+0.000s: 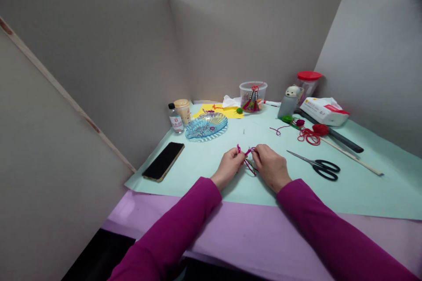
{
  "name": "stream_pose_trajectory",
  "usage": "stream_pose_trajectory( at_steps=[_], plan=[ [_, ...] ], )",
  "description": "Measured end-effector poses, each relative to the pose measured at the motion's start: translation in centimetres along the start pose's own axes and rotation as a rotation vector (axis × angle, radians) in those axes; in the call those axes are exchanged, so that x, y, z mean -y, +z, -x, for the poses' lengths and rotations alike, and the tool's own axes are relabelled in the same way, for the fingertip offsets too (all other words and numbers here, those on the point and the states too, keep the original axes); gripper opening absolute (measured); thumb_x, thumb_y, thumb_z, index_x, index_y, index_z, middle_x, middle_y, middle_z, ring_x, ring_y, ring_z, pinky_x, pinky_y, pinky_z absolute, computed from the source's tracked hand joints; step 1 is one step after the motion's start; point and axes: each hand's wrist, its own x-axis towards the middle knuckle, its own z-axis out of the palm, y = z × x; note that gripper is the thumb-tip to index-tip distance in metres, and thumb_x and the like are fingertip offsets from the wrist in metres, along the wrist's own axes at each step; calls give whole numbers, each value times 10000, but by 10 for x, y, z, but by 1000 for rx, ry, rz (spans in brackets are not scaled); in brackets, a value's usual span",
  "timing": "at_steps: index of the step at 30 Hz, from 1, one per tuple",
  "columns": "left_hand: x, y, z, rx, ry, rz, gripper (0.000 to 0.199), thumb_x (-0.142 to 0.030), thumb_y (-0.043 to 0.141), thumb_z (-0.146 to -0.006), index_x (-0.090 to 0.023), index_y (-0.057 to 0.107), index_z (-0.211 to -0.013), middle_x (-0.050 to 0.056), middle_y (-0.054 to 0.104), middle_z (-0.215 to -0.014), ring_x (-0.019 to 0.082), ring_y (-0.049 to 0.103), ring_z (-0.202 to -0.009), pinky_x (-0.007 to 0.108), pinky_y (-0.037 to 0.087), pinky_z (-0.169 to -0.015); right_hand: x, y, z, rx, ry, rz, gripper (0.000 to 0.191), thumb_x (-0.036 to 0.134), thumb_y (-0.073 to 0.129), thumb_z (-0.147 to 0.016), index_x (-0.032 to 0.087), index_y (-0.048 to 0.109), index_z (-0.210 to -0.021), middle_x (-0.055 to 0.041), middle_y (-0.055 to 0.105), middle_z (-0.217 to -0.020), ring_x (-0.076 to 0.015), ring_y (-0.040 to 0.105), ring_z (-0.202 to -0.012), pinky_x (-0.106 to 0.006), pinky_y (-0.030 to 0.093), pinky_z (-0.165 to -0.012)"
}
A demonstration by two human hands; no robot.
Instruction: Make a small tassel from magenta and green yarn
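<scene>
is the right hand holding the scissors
No, the right hand pinches a red cord, and the scissors lie apart to its right.

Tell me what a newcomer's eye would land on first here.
The two hands come first: at the middle of the pale green paper, the left hand and right hand pinch a magenta cord between them. Left of them sits a blue glass dish, and toward the back a clear plastic tub holds tasselled ornaments. To the right lie black-handled scissors.
</scene>
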Motion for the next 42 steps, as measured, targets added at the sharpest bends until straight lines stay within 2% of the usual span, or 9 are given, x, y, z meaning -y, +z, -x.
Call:
stream_pose_trajectory(
  at_steps=[9, 11, 14, 17, 20, 24, 27, 36, 42],
  plan=[
    [-4, 1, 6, 0, 10, -64, 180, -267, 530, -771, -177, 410, -671, -71, 352, -517, 65, 275, -454, 209, 191, -469, -8, 1, -5, 14, 64, 0, 169, 292, 424, -898, 190, 545, -837, -35, 592, -827, -129, 463, -654, -264, 186, -526],
    [-4, 0, 8, 4, 4, -73, 187, -273, 538, -769, -176, 412, -670, -72, 348, -516, 64, 270, -452, 211, 187, -468, -22, 1, -8, -5, 138, -1, 174, 292, 422, -892, 186, 549, -838, -42, 588, -824, -127, 435, -619, -267, 182, -531],
    [-4, -3, 8, 18, -16, -44, 197, -273, 551, -764, -174, 410, -669, -67, 358, -533, 57, 260, -451, 213, 177, -462, -50, 0, -14, -99, 380, -14, 186, 300, 420, -875, 180, 552, -825, -45, 573, -756, -132, 389, -571, -275, 177, -532],
    [-3, -6, 5, 25, -42, 41, 202, -276, 551, -765, -175, 398, -679, -60, 371, -557, 51, 258, -448, 214, 168, -451, -65, -3, -18, -199, 492, -195, 222, 368, 448, -847, 182, 551, -784, -29, 548, -664, -148, 409, -570, -274, 242, -544],
    [-1, -5, 2, 39, -50, 119, 215, -301, 565, -764, -176, 401, -704, -56, 381, -578, 43, 254, -439, 217, 154, -443, -49, -8, -17, -203, 428, -381, 239, 412, 471, -829, 189, 553, -811, -13, 563, -652, -151, 464, -583, -271, 323, -580],
    [0, -5, -1, 47, -34, 159, 228, -305, 578, -754, -177, 395, -708, -57, 382, -581, 37, 257, -433, 217, 148, -437, -10, -9, -9, -27, 189, -503, 200, 361, 432, -851, 208, 543, -785, 8, 570, -654, -130, 473, -575, -248, 354, -595],
    [1, -5, -1, 50, -22, 150, 179, -243, 583, -721, -175, 419, -733, -70, 355, -550, 42, 267, -435, 213, 172, -439, 5, -5, -2, 58, 89, -490, 163, 316, 437, -840, 213, 522, -746, 15, 556, -646, -122, 466, -571, -242, 345, -586],
    [1, -7, 0, 16, -21, 183, 153, -202, 571, -707, -175, 421, -730, -75, 344, -534, 46, 267, -435, 214, 187, -444, 6, 4, 4, 122, -32, -390, 169, 293, 442, -822, 214, 497, -683, 16, 545, -624, -119, 463, -560, -238, 327, -569],
    [-1, -8, 1, 28, -21, 163, 133, -179, 551, -699, -176, 421, -728, -71, 352, -530, 46, 280, -430, 218, 193, -442, 7, 5, 4, 119, -23, -352, 170, 294, 442, -833, 216, 483, -687, 22, 532, -626, -116, 457, -559, -239, 314, -569]
  ],
)
